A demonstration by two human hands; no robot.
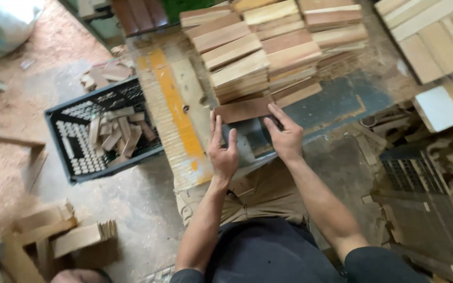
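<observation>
A dark brown wooden slat (243, 110) lies flat on the workbench (342, 99), just in front of several stacks of wooden slats (268, 47). My left hand (222, 149) rests on the bench with fingers spread, its fingertips touching the slat's left end. My right hand (284, 133) has its fingers laid on the slat's right end. Neither hand is wrapped around the piece.
A black plastic crate (66, 152) holding small wood offcuts stands on the sawdust-covered floor at the left. More wood blocks (74, 236) lie at the lower left. Another pile of pale boards (431, 36) fills the top right, and wood scraps (446, 167) lie at the right.
</observation>
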